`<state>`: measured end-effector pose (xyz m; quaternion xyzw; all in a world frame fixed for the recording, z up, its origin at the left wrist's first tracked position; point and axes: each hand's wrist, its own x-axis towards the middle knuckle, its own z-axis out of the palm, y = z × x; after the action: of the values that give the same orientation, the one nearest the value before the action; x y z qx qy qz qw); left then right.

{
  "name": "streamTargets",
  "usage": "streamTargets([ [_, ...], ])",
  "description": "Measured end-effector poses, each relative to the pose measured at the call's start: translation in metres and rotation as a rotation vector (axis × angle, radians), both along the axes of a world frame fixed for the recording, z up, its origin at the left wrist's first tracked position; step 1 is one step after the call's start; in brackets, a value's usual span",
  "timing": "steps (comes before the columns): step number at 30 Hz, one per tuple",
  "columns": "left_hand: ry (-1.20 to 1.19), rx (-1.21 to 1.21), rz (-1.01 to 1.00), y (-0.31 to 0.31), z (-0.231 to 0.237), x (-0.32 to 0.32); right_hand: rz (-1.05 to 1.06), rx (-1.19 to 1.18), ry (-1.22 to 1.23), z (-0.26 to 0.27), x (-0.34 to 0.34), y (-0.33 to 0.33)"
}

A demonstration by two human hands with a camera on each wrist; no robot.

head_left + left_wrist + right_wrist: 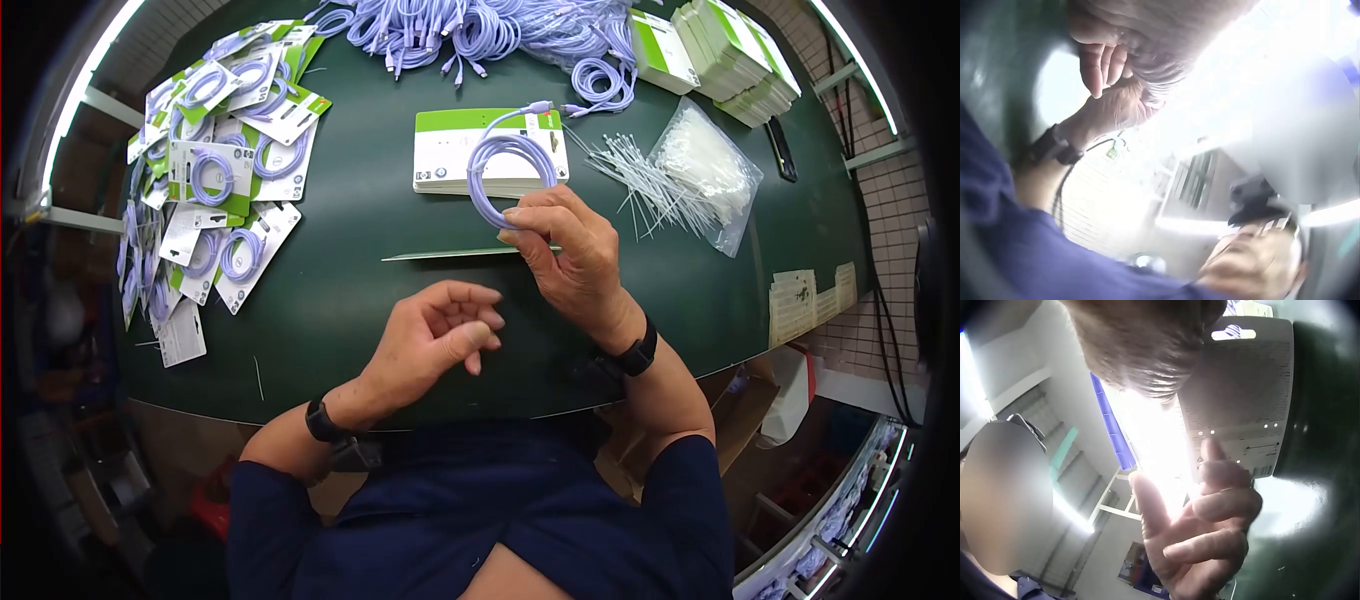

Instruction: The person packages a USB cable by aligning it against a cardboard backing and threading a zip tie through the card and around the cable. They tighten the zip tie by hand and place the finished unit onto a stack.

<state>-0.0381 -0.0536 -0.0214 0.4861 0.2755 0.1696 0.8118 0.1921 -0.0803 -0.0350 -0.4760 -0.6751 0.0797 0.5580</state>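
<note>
In the head view my right hand (570, 250) pinches a coiled lavender cable (480, 190) between thumb and fingertips, above a stack of green-and-white cards (435, 160). A single card (440, 256) stands nearly edge-on below that stack, its right end reaching under my right hand. The right wrist view shows the printed back of the card (1241, 387), with a hanging slot and small punched holes. My left hand (430, 335) is nearer my body, fingers loosely bent and holding nothing. In the right wrist view the left hand (1204, 531) overlaps the card's lower edge.
Cards with cables attached (210, 175) are heaped at the left. Loose lavender cables (460, 30) lie along the back. Card stacks (725, 50), white cable ties (650, 180), a plastic bag of ties (710, 165) and a black cutter (780, 148) are at the right.
</note>
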Motion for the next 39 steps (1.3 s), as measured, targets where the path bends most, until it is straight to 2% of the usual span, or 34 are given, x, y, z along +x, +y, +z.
streamTargets([
  [1, 0.002, -0.004, 0.010, 0.000, -0.001, -0.001, 0.010, -0.004, 0.002, -0.001, -0.001, 0.000],
  [4, -0.162, -0.676, 0.140, 0.009, -0.002, 0.000, 0.120, 0.099, -0.090, -0.002, -0.003, -0.003],
  [5, -0.162, -0.682, 0.145, 0.009, -0.005, -0.001, 0.125, 0.093, -0.088, -0.001, -0.005, -0.005],
  [9, -0.190, -0.647, 0.196, 0.004, -0.019, -0.006, 0.180, 0.118, -0.191, 0.010, -0.010, -0.012],
  [12, -0.175, -0.481, 0.195, 0.003, -0.025, -0.010, 0.222, -0.085, -0.173, 0.025, -0.007, -0.014],
  [13, -0.173, -0.483, 0.198, 0.003, -0.023, -0.010, 0.224, -0.086, -0.171, 0.030, -0.007, -0.013],
  [16, -0.106, -0.218, 0.221, 0.005, -0.004, 0.000, 0.164, -0.093, -0.229, 0.044, -0.003, -0.009],
  [17, -0.105, -0.218, 0.214, 0.007, 0.000, 0.005, 0.157, -0.093, -0.228, 0.044, -0.003, -0.010],
  [19, -0.108, -0.054, 0.201, 0.015, 0.008, 0.017, 0.131, -0.079, -0.277, 0.046, -0.004, -0.010],
  [24, -0.195, 0.238, 0.134, 0.031, 0.002, 0.033, 0.106, -0.059, -0.254, 0.038, 0.003, -0.010],
  [29, -0.116, 0.244, 0.074, 0.042, -0.002, 0.035, 0.113, -0.074, -0.166, 0.027, 0.008, -0.007],
  [33, -0.221, 0.295, 0.026, 0.048, -0.008, 0.038, 0.139, -0.078, -0.122, 0.020, 0.010, -0.003],
  [39, -0.112, 0.302, 0.216, 0.044, 0.003, 0.049, 0.185, -0.119, -0.020, 0.013, 0.001, 0.000],
])
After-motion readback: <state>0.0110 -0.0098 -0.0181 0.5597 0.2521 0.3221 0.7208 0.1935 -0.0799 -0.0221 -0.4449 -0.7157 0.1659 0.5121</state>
